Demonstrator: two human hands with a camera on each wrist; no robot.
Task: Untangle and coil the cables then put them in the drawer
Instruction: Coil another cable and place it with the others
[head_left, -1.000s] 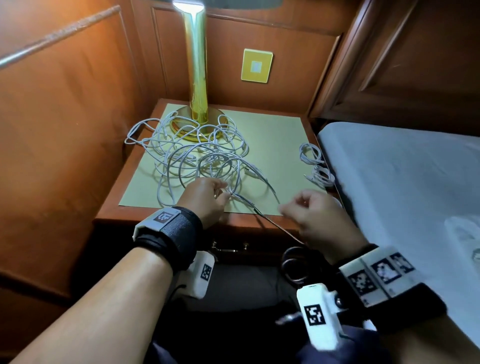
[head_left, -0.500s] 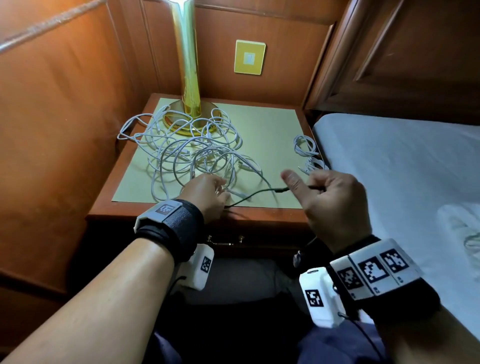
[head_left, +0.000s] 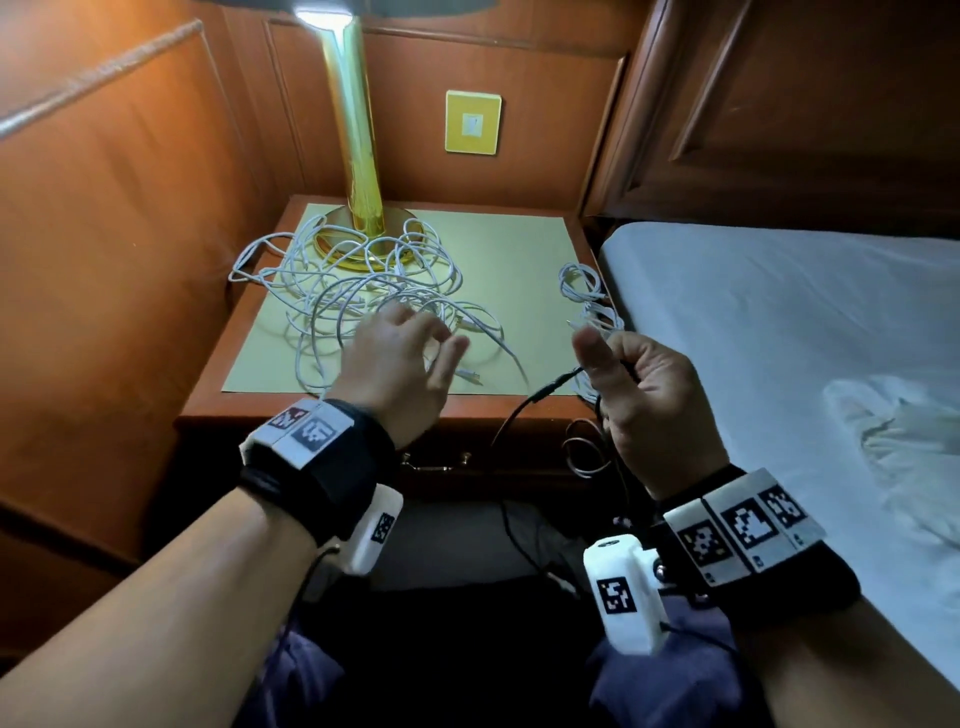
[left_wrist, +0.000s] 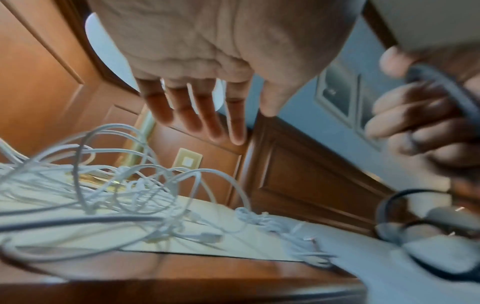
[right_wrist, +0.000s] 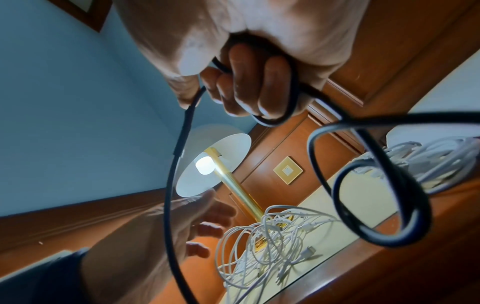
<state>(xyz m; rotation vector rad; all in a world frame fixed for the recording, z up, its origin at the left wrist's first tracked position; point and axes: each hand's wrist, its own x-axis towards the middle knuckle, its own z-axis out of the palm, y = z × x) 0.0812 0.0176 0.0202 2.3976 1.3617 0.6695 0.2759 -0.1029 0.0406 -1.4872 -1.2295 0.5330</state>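
A black cable (head_left: 524, 410) is clenched in our right hand (head_left: 652, 400), fingers curled round it, its loops hanging in front of the closed drawer (head_left: 441, 467). Our left hand (head_left: 397, 364) hovers with fingers spread and holding nothing over the tangle of white cables (head_left: 353, 291) on the bedside table (head_left: 519, 249); a smaller white bundle (head_left: 584, 286) lies near the bed (head_left: 779, 322), a brass lamp (head_left: 356, 156) behind

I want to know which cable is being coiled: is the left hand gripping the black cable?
No. The left hand is open with fingers spread above the white cables; the right hand holds the black cable.
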